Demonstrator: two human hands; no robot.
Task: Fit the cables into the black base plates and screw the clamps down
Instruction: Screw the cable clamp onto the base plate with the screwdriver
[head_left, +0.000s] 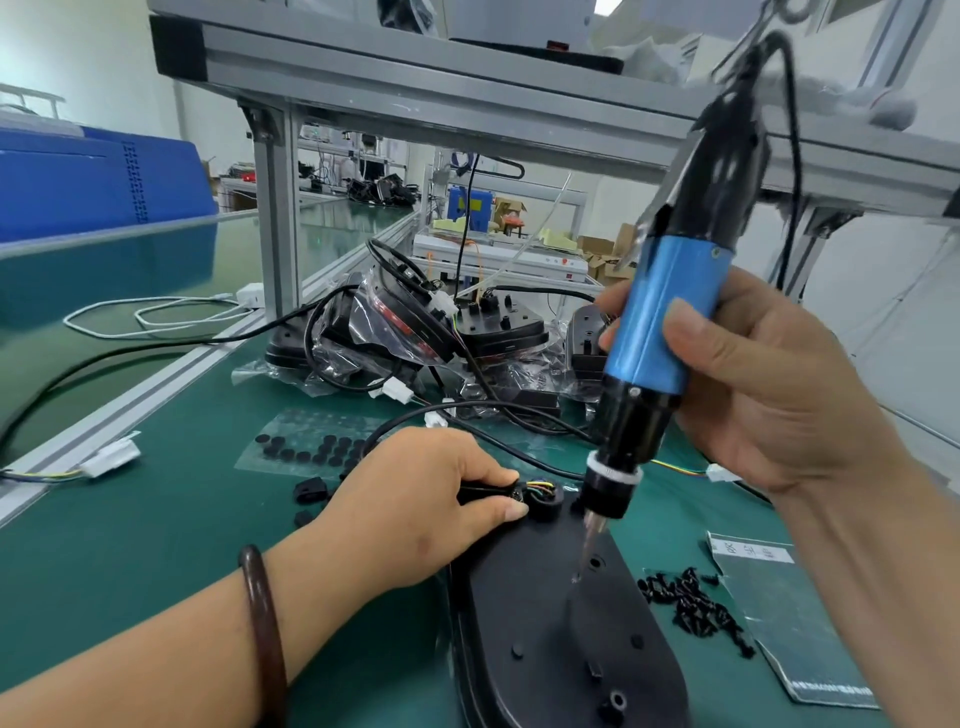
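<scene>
Plainly this is mid-job on one plate, with more waiting. At the plate's (545, 639) far left corner the left hand (415, 499) pinches the cable (483, 491) between thumb and forefinger. It holds the cable's end against the plate's far edge, where coloured wires (537, 487) run into a round black clamp (545, 506).

The right hand (753, 379) is wrapped round the blue barrel of the driver (670, 317), which stands nearly upright, its top leaning to the right. Its bit (587, 551) points down at the plate just right of the clamp and nearer the camera, with the tip at or just above a small hole. Whether a screw sits on the tip I cannot tell, as it is blurred.

As I judge it, the cable is fitted into this plate and the clamp is in place. The screwing-down is in hand but not shown finished, since no seated screw head is visible at the clamp.

Loose black screws (691, 605) lie in a heap on the mat (156, 545) just right of the plate, beside a foil bag (779, 613), so plenty of fasteners are left. Well behind the hands, a pile (405, 327) of bagged black units with trailing cables sits by the frame post. Those look like work to come, though I cannot tell whether some are already done. A sheet of round black pads (311, 447) lies beyond the left hand
</scene>
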